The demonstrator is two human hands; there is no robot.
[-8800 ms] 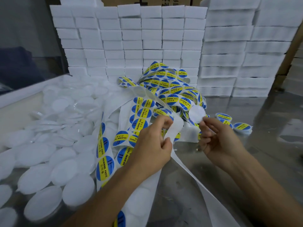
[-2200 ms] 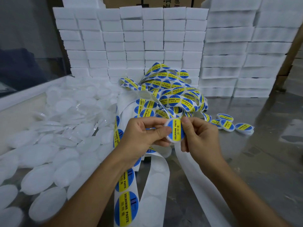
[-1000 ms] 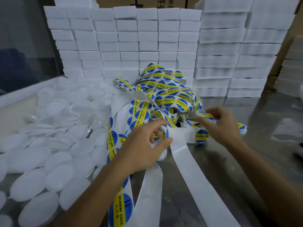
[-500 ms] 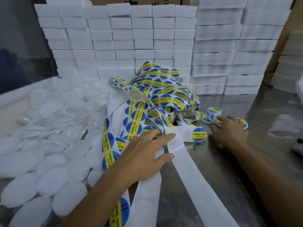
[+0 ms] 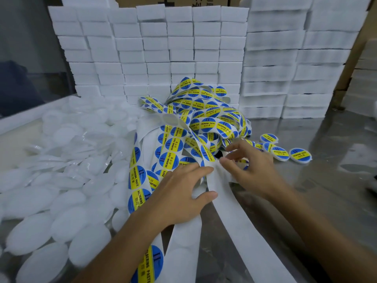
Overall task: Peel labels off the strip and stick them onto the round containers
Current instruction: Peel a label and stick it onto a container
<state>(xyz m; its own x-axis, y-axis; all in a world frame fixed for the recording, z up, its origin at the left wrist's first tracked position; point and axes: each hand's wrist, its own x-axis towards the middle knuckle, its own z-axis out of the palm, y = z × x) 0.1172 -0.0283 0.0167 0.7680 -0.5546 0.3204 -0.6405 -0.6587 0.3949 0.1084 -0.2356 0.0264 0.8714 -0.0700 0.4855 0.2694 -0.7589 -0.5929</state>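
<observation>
A tangled strip of blue and yellow round labels (image 5: 206, 119) lies heaped mid-table, and its bare white backing (image 5: 234, 221) trails toward me. My left hand (image 5: 183, 193) rests flat on the strip with fingers stretched out. My right hand (image 5: 248, 170) touches the strip just right of it, thumb and fingertips spread over a partly hidden label. Unlabelled white round containers (image 5: 61, 201) are piled at the left. Three labelled containers (image 5: 280, 153) lie to the right of my right hand.
Stacks of white foam boxes (image 5: 183, 48) wall off the back. The shiny metal table (image 5: 306, 201) shows bare surface at the right. A white ledge (image 5: 20, 121) borders the far left.
My right hand has left the labelled containers on the right and come back left to the strip. The left hand has stayed on the strip.
</observation>
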